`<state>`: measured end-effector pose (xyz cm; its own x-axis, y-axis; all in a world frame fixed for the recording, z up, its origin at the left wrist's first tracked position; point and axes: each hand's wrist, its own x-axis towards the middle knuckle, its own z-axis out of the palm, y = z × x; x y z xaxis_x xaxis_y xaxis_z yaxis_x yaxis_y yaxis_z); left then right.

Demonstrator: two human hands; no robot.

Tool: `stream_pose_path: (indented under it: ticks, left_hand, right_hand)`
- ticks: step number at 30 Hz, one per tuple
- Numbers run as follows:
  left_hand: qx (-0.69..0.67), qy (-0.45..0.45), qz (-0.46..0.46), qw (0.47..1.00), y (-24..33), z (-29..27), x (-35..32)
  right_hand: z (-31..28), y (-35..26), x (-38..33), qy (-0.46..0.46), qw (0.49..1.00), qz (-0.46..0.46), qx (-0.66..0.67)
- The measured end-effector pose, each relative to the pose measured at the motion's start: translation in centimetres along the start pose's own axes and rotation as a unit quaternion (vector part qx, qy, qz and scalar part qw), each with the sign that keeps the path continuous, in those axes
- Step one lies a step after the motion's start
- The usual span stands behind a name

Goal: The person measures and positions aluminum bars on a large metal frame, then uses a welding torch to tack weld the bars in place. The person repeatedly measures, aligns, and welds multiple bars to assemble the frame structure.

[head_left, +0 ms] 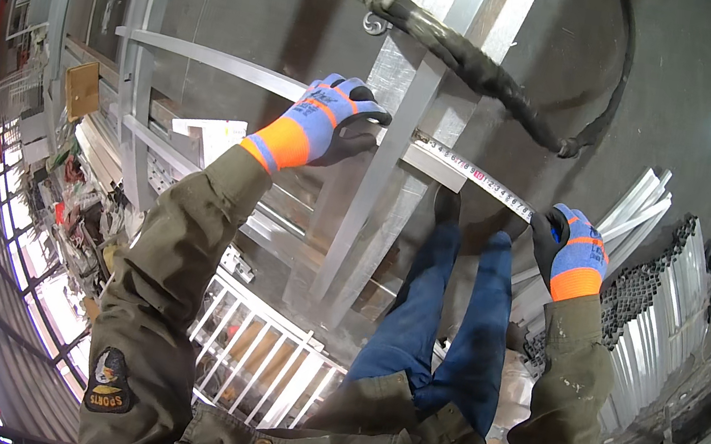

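Both my hands wear blue and orange work gloves with black palms. My left hand [327, 121] presses down on a silver metal crossbar [213, 59] of a frame, where the end of a tape measure blade [475, 172] sits. The yellow-white blade runs rightward to my right hand [569, 250], which grips the tape's far end. Under the blade stand upright silver metal bars [390, 157] of the same frame.
A thick black hose [484, 70] curves over the grey floor beyond the frame. Bundles of metal profiles and tubes [654, 291] lie at right. A white barred grille [258, 356] lies near my legs. Cluttered shelves and windows line the left.
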<state>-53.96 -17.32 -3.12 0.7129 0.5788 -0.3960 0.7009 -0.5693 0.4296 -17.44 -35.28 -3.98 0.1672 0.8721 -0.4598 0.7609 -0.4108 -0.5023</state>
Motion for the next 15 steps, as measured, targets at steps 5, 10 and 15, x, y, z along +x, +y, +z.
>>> stream_pose_path:
  ticks: [5, 10, 15]
  left_hand:
    - [-0.016, 0.069, 0.029, 0.997, -0.3, 1.2, -0.6]
    - [0.005, 0.096, 0.075, 0.993, -0.4, 2.0, -0.6]
    - [-0.004, 0.076, 0.090, 0.993, -1.1, 2.2, -0.3]
  right_hand:
    - [-0.2, -0.4, 0.1, -0.026, 0.999, 0.035, -0.027]
    - [-0.4, -0.2, 0.3, -0.040, 0.998, 0.039, -0.039]
    - [-0.6, -0.1, 0.5, -0.048, 0.997, 0.030, -0.048]
